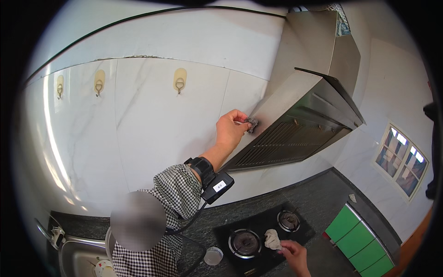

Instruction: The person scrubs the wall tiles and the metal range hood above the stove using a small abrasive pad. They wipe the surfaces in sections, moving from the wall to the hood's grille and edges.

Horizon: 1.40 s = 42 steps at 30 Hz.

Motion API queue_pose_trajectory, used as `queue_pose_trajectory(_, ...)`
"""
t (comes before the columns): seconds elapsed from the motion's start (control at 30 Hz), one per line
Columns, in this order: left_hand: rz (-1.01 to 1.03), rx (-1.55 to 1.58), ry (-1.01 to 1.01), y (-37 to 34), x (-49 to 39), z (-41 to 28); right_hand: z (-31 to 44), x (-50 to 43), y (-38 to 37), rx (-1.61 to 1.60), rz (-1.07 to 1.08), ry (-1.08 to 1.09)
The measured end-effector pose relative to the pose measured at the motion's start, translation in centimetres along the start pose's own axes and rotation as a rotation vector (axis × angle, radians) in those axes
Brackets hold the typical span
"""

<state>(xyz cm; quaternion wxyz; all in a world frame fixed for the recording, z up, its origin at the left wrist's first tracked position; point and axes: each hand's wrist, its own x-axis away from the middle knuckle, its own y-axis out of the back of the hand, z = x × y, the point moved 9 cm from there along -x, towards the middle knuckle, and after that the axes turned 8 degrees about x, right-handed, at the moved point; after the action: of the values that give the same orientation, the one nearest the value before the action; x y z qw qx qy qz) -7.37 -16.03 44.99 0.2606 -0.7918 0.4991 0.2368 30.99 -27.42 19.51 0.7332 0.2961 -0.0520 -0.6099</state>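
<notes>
My left hand (pixel 231 130) holds a grey steel wool scourer (pixel 252 124) against the side panel of a stainless steel range hood (pixel 287 100). A black strap with a small black device (pixel 218 187) is on that wrist, below a checked sleeve. Lower right, my right hand (pixel 296 254) pinches a crumpled whitish cloth (pixel 272 239) above a black glass gas hob (pixel 266 221), between its two burners. The hood's slotted filter underside faces the hob. What lies behind the scourer is hidden.
A round, pale container (pixel 213 256) stands left of the hob on the dark countertop (pixel 238 211). At lower left is a steel sink (pixel 74 254) with a plate (pixel 105 268) and a tap (pixel 43 228). Wall hooks (pixel 179 83) hang on the tiles; green cabinets (pixel 360 239) stand right.
</notes>
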Motion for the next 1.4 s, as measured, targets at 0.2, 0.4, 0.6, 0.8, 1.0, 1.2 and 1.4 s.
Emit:
queue_pose_trajectory(0.2, -0.096, -0.043, -0.041, 0.5, 0.7, -1.3, -7.6, 7.2, 5.4, 0.076, -0.178, -0.192)
queue_pose_trajectory(0.4, 0.041, -0.144, -0.169, -3.2, -3.1, -9.4, -11.0, 12.1, 7.8, 0.155, -0.195, -0.272)
queue_pose_trajectory(0.6, 0.091, -0.361, -0.165, -3.2, -2.5, -9.4, -12.0, 12.7, 6.9, -0.003, -0.217, -0.358)
queue_pose_trajectory(0.8, 0.086, -0.314, -0.049, -1.9, -1.2, -7.2, -10.7, 12.7, 6.0, 0.137, -0.148, -0.329)
queue_pose_trajectory(1.0, 0.086, -0.323, -0.234, -4.5, -5.4, -11.5, -13.3, 13.7, 10.0, 0.039, -0.232, -0.392)
queue_pose_trajectory(1.2, 0.092, -0.274, -0.206, -3.6, -1.6, -9.9, -11.8, 7.6, 12.3, -0.066, -0.321, -0.294)
queue_pose_trajectory(1.4, 0.087, -0.135, -0.416, -6.7, -3.4, -15.8, 12.1, -3.8, 15.2, 0.314, -0.465, 0.376)
